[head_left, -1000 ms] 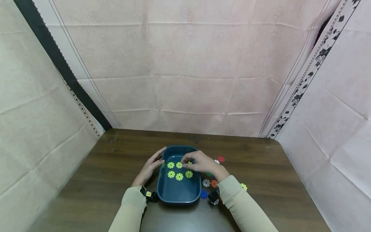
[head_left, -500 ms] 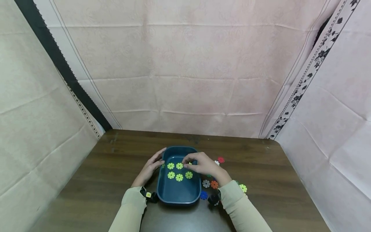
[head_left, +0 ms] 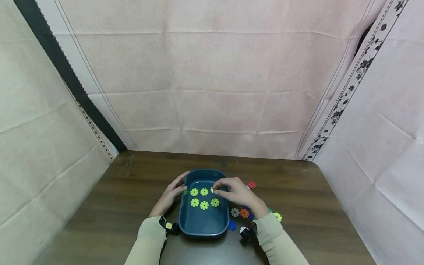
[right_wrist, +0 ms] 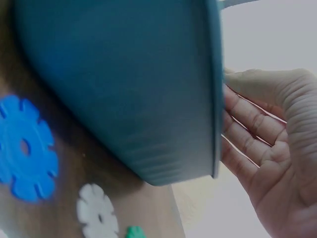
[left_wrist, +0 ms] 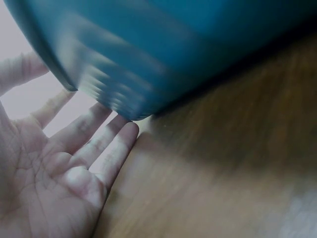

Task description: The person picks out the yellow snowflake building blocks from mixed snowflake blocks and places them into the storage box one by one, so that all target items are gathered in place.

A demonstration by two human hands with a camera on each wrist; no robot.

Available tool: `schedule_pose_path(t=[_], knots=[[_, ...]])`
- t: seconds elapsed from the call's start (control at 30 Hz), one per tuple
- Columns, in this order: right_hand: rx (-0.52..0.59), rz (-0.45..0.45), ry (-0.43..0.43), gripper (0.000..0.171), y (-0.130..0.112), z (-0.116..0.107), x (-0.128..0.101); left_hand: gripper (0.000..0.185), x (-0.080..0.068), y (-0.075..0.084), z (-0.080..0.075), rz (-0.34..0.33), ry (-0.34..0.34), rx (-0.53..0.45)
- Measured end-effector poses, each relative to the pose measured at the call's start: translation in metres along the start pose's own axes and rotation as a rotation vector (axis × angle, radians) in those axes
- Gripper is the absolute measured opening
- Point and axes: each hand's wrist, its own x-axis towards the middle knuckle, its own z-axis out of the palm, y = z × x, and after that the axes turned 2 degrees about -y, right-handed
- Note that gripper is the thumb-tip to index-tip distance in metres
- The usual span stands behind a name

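Note:
A dark blue-teal tray (head_left: 203, 226) stands on the table, with several yellow-green notched interlocking discs (head_left: 204, 205) laid in two rows inside it. Along the tray's left side lies my left hand (head_left: 168, 197), its straight fingers touching the outer wall and its thumb at the rim, as the left wrist view also shows. Over the right rim reaches my right hand (head_left: 236, 191). Its thumb and index fingertips pinch a yellow-green disc (head_left: 212, 190) at the right end of the far row, which they partly cover. In the right wrist view the tray wall hides those fingertips.
Loose discs lie right of the tray: a grey one (head_left: 235, 212), an orange one (head_left: 244, 213), a blue one (head_left: 232, 225), a red one (head_left: 251, 184) and a yellow-green one (head_left: 277, 217). Cloth walls (head_left: 212, 92) enclose the wooden table (head_left: 109, 221) behind and at both sides.
My right hand has shifted slightly right, its fingertips passing from the middle disc of the far row to the right-hand one. My left hand keeps its place on the tray.

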Motion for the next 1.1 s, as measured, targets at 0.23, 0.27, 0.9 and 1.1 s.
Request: schedule_pose_path(t=[0.23,0.27,0.9,1.1], knots=[[0.042,0.023,0.054,0.013,0.001,-0.012,-0.013,0.052,-0.001,0.000,0.001,0.014,-0.002,0.012],[0.045,0.032,0.058,0.012,0.001,-0.014,-0.015,0.052,-0.001,0.000,0.000,0.015,-0.003,0.014],[0.093,0.129,0.138,0.012,0.021,-0.036,-0.069,0.052,0.000,0.000,0.001,0.005,-0.001,0.009],[0.058,0.129,0.171,0.015,0.025,-0.044,-0.086,0.053,-0.001,0.000,0.001,-0.001,0.003,0.008]])
